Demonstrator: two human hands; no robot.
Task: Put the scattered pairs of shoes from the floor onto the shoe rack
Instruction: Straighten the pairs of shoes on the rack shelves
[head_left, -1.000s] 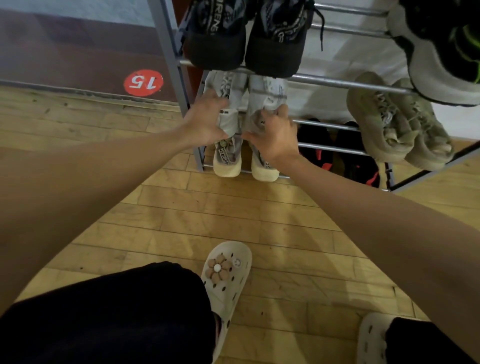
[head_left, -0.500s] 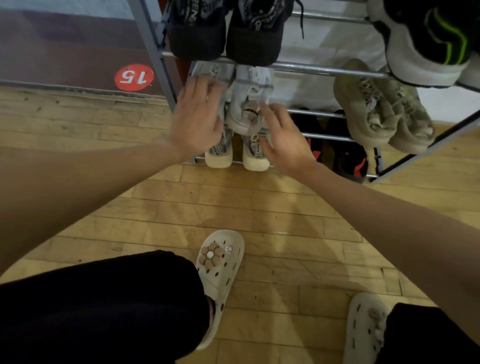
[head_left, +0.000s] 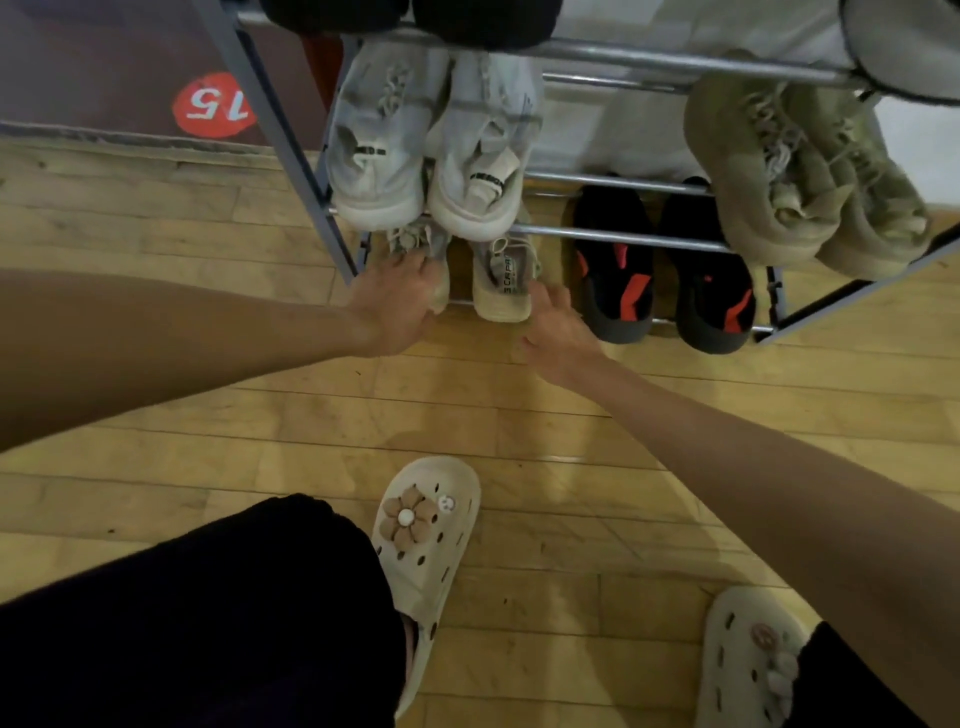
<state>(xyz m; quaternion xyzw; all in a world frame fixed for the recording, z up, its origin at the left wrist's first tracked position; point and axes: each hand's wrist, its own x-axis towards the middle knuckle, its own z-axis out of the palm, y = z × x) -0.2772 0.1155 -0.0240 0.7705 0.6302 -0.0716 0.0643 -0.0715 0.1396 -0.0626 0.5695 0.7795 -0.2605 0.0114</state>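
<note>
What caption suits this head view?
Both hands, left and right, reach the beige sneakers on the shoe rack's bottom shelf.

Shoe rack (head_left: 613, 231) with four shoe pairs.

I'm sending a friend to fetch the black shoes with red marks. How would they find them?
Go to the metal shoe rack and look at its lowest shelf. The black pair sits right of the beige sneakers, the only dark shoes there, with red patches.

Shoe rack of smooth, shiny grey metal rails (head_left: 623, 54); pale wooden plank floor (head_left: 519, 426) with a soft sheen; matt beige perforated rubbery clog (head_left: 426, 540); white knit-cloth sneakers (head_left: 431, 150).
</note>
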